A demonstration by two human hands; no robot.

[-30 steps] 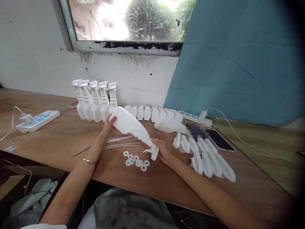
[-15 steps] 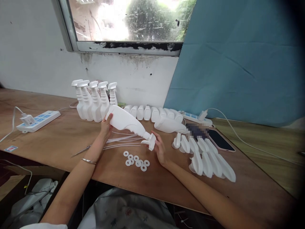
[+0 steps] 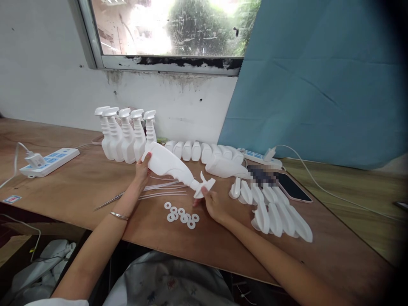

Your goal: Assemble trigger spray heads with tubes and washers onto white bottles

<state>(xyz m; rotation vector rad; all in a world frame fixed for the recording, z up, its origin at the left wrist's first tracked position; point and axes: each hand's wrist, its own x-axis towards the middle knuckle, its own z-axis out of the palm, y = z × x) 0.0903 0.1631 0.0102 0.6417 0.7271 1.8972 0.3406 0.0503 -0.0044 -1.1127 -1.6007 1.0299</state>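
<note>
Both hands grip one white spray bottle (image 3: 167,163) tilted above the surface (image 3: 79,182): left hand (image 3: 142,169) cups its base, right hand (image 3: 213,203) pinches the trigger head (image 3: 204,186), which has turned upward since a moment ago, apparently being screwed on.

Small assembly workshop: plywood desk (image 3: 79,182) by a grimy window (image 3: 165,29), rows of white spray bottles (image 3: 124,134), loose trigger heads (image 3: 277,212), washers (image 3: 181,214), power strips (image 3: 47,160).

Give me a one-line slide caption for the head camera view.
Left hand steadies a white plastic spray bottle above the wooden table while right hand grips its white trigger head.
</note>
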